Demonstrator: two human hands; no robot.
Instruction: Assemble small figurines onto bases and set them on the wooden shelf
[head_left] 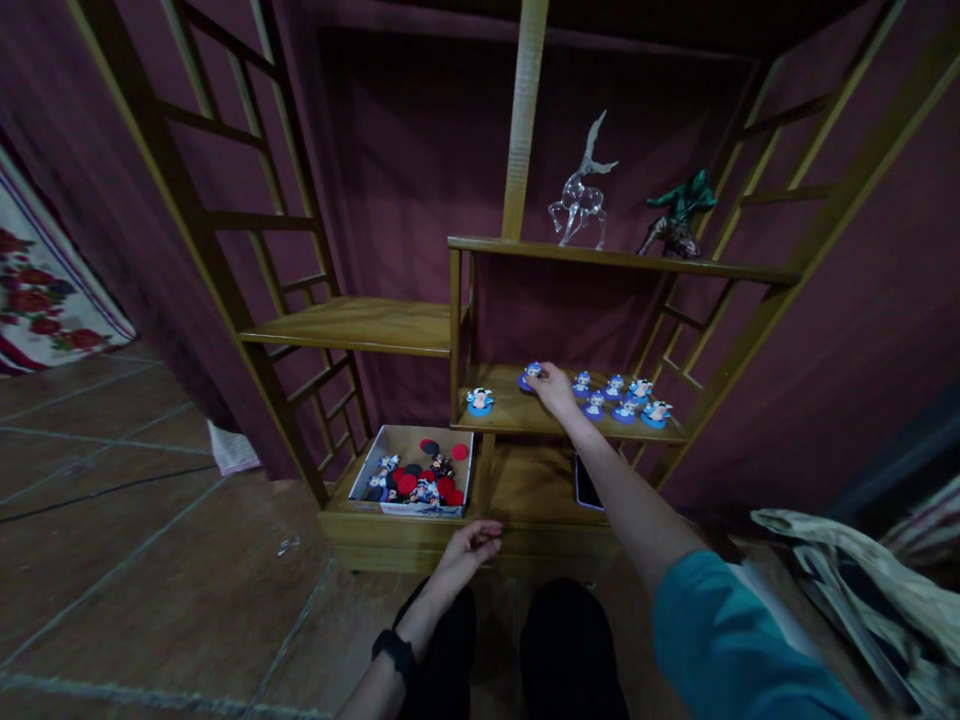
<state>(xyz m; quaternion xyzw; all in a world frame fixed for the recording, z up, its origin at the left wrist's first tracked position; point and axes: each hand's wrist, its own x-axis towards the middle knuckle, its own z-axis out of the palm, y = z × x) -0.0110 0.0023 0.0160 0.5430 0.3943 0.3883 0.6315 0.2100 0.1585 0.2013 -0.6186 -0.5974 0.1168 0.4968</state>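
My right hand reaches onto the middle shelf, its fingers closed on a small purple-and-white figurine with a round purple base. To its left stands a white figurine on a blue base. Right of the hand are several similar figurines, among them a purple one and a blue-based one. My left hand hovers by the cabinet's front edge, fingers loosely bent and apart, holding nothing. The nearest thing to it is an open cardboard box of jumbled figurines and red and black discs.
A clear deer ornament and a green-and-brown statue stand on the upper shelf. A dark tablet-like object lies on the lower board, partly behind my right forearm. Wooden lattice posts flank the shelves. Fabric is piled at right.
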